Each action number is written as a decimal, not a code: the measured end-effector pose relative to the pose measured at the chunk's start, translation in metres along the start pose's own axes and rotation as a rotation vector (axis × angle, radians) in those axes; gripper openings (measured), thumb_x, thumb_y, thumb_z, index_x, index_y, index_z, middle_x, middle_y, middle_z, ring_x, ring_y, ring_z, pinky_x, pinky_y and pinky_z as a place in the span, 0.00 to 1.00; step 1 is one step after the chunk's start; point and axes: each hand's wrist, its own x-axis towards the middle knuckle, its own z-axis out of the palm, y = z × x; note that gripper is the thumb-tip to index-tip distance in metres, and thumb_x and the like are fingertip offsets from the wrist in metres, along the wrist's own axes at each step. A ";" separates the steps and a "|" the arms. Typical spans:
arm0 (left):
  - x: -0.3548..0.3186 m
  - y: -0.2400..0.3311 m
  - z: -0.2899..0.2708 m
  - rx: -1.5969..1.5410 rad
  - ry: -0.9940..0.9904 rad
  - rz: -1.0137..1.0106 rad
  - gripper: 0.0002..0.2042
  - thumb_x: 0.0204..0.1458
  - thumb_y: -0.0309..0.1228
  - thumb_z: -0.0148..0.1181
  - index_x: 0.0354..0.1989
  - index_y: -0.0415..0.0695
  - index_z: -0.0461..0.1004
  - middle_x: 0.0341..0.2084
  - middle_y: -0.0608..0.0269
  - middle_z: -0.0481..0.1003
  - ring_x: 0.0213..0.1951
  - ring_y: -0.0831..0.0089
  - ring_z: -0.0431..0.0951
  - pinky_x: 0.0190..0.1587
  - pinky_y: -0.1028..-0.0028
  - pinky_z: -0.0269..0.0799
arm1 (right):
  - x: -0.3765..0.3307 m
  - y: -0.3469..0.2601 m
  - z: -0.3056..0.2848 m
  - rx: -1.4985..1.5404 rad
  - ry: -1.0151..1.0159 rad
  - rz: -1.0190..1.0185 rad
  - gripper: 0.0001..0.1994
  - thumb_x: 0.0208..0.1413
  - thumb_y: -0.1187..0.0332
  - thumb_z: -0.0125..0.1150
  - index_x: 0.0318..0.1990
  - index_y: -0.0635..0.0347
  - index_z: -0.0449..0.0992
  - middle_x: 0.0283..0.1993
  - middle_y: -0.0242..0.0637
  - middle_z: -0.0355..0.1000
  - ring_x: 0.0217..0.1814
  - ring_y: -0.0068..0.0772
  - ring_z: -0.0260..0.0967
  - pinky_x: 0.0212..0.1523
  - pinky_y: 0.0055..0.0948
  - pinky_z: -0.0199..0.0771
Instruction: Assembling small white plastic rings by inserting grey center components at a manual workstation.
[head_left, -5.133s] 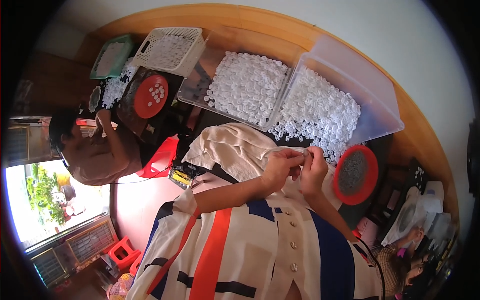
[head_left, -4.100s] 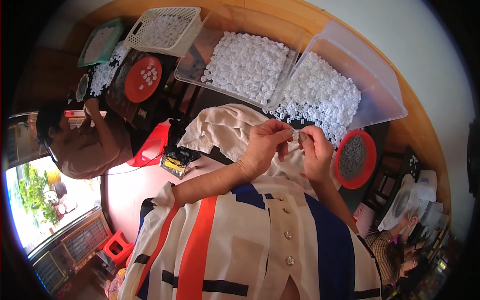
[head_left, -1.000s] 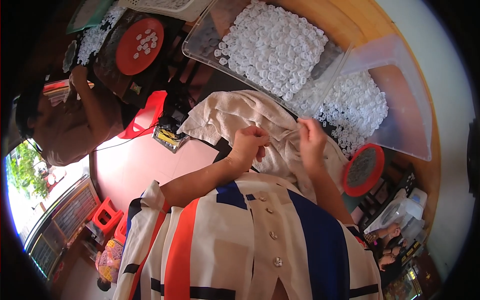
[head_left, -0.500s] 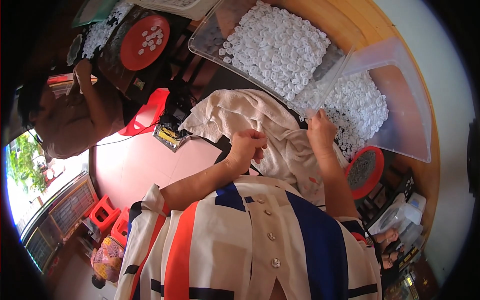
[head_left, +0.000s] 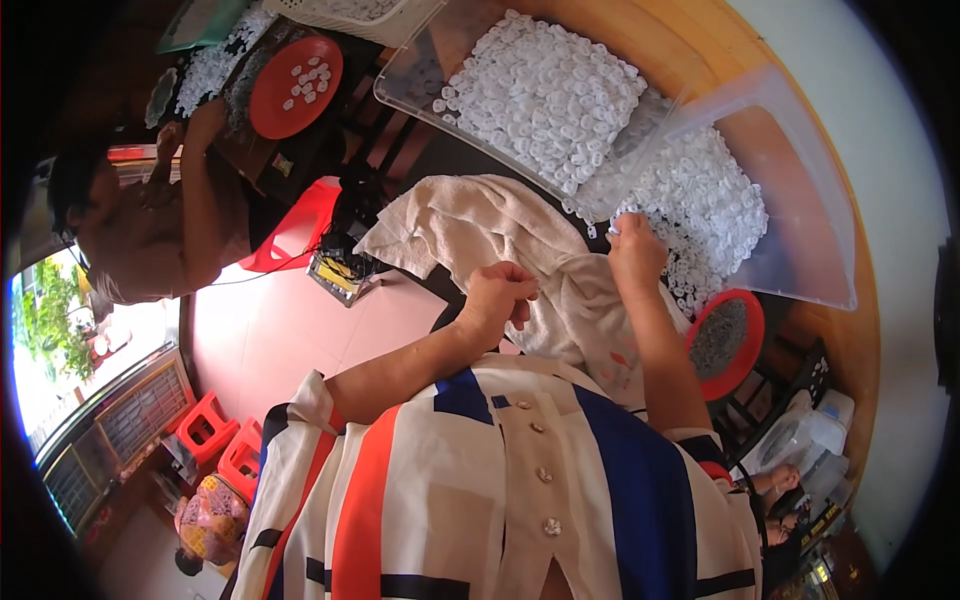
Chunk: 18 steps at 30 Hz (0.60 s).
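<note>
My right hand (head_left: 638,255) is closed in a pinch at the near edge of a heap of small white plastic pieces (head_left: 710,200). A small white piece (head_left: 616,229) shows at its fingertips. My left hand (head_left: 497,302) is curled, fingers together, above a beige towel (head_left: 500,215) draped over my lap. Whatever lies inside its fingers, if anything, is hidden. Ahead of me a clear plastic bin (head_left: 415,110) holds a large mound of white oval pieces (head_left: 550,95). A red bowl (head_left: 752,350) of small grey parts stands right of my right forearm.
A translucent bin wall (head_left: 800,200) rises at the right. Far left, a co-worker (head_left: 150,220) sits by a dark table with a red plate (head_left: 265,95) of white pieces. Red stools (head_left: 207,428) and another person (head_left: 212,520) are at the lower left.
My right hand has shifted slightly, and a white piece now shows at its fingertips. My left hand stays almost still. The co-worker's arm has reached farther over the dark table.
</note>
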 end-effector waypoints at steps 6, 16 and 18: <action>-0.005 -0.003 0.021 0.003 -0.033 0.012 0.06 0.50 0.25 0.60 0.31 0.35 0.71 0.24 0.57 0.73 0.15 0.74 0.69 0.16 0.75 0.64 | -0.002 0.000 -0.001 -0.082 0.017 -0.081 0.07 0.45 0.75 0.59 0.32 0.55 0.69 0.34 0.38 0.70 0.32 0.46 0.72 0.29 0.43 0.72; -0.018 0.019 0.061 -0.118 -0.131 0.129 0.06 0.51 0.25 0.59 0.33 0.35 0.72 0.23 0.59 0.73 0.14 0.75 0.69 0.15 0.76 0.63 | -0.044 -0.010 -0.082 1.648 -0.441 0.656 0.08 0.59 0.73 0.55 0.43 0.65 0.73 0.28 0.35 0.72 0.28 0.25 0.70 0.29 0.21 0.66; -0.022 0.021 0.073 -0.112 -0.142 0.150 0.06 0.51 0.25 0.59 0.33 0.35 0.72 0.22 0.59 0.73 0.14 0.75 0.69 0.15 0.77 0.63 | -0.050 -0.011 -0.092 1.675 -0.440 0.651 0.08 0.59 0.73 0.55 0.43 0.65 0.73 0.29 0.36 0.73 0.28 0.25 0.71 0.29 0.21 0.66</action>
